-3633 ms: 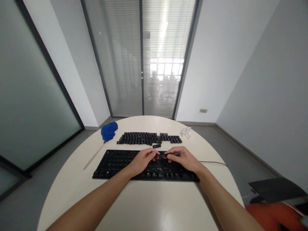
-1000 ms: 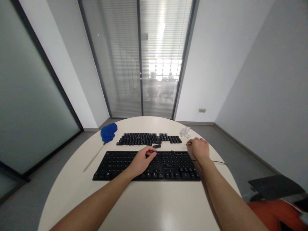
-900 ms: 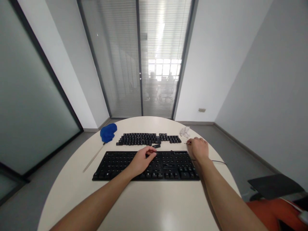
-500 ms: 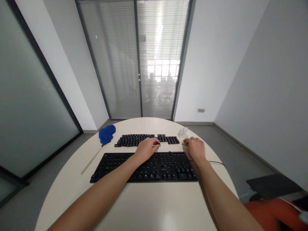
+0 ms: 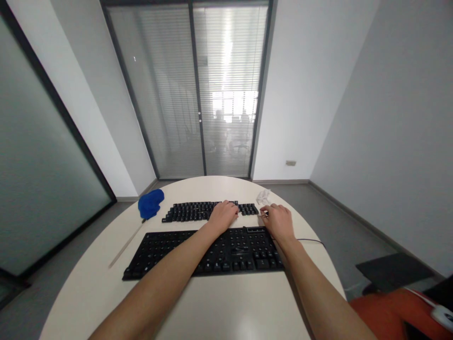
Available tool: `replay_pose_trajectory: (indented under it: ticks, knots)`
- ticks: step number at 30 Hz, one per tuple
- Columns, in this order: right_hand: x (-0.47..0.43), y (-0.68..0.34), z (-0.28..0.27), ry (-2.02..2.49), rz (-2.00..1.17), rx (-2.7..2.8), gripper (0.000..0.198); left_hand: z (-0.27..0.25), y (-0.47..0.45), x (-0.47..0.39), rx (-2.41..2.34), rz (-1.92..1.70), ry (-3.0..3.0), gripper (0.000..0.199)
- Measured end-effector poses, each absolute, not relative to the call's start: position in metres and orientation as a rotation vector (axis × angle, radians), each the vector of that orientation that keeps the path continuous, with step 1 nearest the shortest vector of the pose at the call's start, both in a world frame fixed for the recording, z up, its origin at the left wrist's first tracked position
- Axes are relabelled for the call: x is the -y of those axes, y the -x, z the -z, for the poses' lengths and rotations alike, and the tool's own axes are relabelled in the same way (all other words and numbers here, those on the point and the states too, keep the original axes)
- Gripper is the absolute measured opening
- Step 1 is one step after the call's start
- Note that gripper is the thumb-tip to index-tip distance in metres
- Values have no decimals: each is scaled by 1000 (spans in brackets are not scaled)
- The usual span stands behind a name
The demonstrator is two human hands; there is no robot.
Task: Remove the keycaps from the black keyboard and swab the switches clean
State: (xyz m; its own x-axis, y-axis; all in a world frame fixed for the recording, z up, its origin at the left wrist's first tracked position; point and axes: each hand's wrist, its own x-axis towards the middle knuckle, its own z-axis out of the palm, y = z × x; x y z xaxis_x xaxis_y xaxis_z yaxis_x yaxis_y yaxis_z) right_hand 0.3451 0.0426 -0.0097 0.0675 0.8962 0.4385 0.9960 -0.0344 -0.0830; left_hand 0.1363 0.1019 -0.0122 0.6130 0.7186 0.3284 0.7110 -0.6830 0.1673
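A black keyboard (image 5: pixel 166 245) lies across the table; many of its keys are off, though some keycaps remain along the near edge. Behind it, loose black keycaps (image 5: pixel 191 211) are laid out in rows. My left hand (image 5: pixel 222 217) reaches over the keyboard to the right part of these rows. Its fingers are bent down among the keycaps, and what they hold, if anything, is hidden. To the right of the rows, my right hand (image 5: pixel 281 222) is closed, with a thin wire-like tool (image 5: pixel 263 215) between thumb and fingers.
A blue cloth (image 5: pixel 150 204) and a thin pale stick (image 5: pixel 125 245) lie at the left of the round table (image 5: pixel 205 307). A crumpled white tissue (image 5: pixel 263 197) rests beyond my right hand. The keyboard's cable (image 5: pixel 311 240) runs off the right edge. An orange chair (image 5: pixel 382 314) stands at lower right.
My left hand has moved right along the keycap rows, and its fingers are now lower among them. My right hand stays beside the rows with the thin tool. The view has shifted slightly.
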Motion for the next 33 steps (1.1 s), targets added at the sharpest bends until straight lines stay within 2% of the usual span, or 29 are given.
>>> replay_pose_trajectory:
  ticks: [4, 9, 19, 27, 33]
  knots:
    - [-42, -343, 9, 1969, 355, 1902, 22, 17, -139, -106, -1264, -560, -2811, 10]
    - [-43, -343, 10, 1953, 341, 1897, 21, 13, -131, -104, -1247, -565, -2820, 21]
    - [-39, -340, 7, 1940, 345, 1902, 22, 11, -126, -97, -1167, -510, -2908, 30]
    - [-41, -340, 9, 1943, 330, 1895, 22, 11, -134, -103, -1148, -459, -2951, 11]
    - [-44, -341, 12, 1957, 335, 1882, 21, 12, -133, -99, -1228, -493, -2942, 20]
